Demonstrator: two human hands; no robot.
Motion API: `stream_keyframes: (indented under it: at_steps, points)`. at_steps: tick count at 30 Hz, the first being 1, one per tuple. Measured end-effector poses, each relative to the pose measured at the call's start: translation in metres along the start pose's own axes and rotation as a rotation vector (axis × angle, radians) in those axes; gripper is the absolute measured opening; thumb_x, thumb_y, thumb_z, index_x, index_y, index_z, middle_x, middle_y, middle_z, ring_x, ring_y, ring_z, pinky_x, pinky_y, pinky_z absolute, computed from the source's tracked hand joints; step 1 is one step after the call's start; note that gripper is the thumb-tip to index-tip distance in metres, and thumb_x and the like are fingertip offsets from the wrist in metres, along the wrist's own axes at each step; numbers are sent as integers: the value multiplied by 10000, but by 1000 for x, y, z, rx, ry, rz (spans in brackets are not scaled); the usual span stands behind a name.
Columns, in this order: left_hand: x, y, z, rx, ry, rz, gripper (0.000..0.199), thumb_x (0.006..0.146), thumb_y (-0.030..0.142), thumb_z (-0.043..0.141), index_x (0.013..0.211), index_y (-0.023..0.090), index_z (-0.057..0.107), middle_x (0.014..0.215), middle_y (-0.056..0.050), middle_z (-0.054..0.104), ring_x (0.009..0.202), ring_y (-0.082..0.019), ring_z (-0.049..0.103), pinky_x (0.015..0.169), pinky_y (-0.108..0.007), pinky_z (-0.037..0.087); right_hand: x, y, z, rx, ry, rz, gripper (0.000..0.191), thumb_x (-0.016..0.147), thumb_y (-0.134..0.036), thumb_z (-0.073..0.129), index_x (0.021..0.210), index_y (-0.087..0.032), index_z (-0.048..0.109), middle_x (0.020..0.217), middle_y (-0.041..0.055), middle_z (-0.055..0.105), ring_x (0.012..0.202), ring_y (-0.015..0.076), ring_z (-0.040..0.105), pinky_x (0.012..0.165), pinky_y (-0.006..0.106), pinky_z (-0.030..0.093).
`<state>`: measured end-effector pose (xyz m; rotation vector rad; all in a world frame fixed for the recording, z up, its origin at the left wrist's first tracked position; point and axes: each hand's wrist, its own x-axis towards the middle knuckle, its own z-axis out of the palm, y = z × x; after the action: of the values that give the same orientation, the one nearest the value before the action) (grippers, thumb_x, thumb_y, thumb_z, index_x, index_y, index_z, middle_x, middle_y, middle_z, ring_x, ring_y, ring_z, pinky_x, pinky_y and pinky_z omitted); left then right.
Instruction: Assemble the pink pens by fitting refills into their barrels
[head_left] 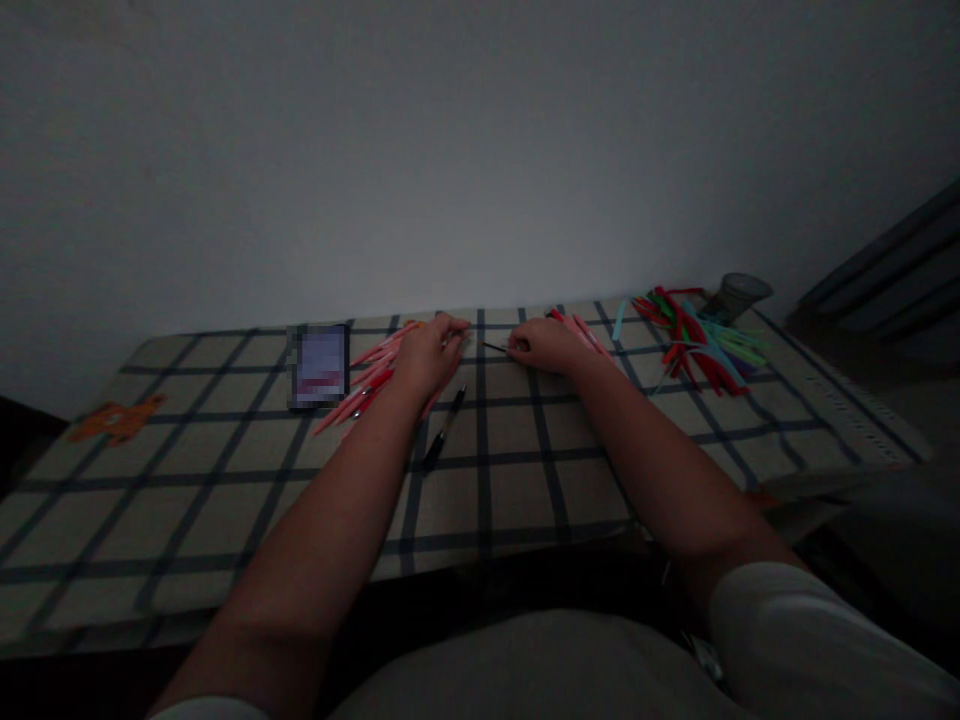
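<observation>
My right hand [546, 344] is closed, thumb and forefinger pinching one end of a thin dark rod [493, 347] that looks like a pen refill. The rod points left, toward my left hand [433, 350]. The fingers of that hand are bent together around something small and pale at their tips, too dim to make out. Under and beside my left wrist lies a pile of pink pens [367, 385], partly hidden by the arm. A few more pink pens [590, 333] lie behind my right wrist. Between my forearms rests a black pen [445, 428], set at a slant.
A tablet or phone with a lit screen [321, 362] lies left of the pens. Colourful flat strips [694, 345] are heaped at the right, beside a grey cup [739, 290]. A checked cloth [517, 490] covers the table, which stands against a wall [480, 150].
</observation>
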<state>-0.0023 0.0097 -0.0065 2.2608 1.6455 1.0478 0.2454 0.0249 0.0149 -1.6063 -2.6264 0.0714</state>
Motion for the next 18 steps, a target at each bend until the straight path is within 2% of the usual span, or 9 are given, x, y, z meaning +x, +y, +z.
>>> stream_keyframes:
  at_steps: [12,18]
  points:
    - [-2,5,-1,69,3,3,226,1016,285,687,1204,254,809,1197,-84,848,1111,-275,784,1009,-412,599,-1,-7,-2,21,-22,-21,273,1035,-263,606,1156,-181,837,1171,105,842,1050,242,724,841,328,424]
    - [-5,13,-4,134,-57,121,187,1008,279,662,1127,272,805,1200,-67,849,1195,-293,762,1027,-419,574,2,-13,6,70,-17,-23,261,1029,-263,602,1165,-200,815,1133,85,834,998,224,708,811,319,407]
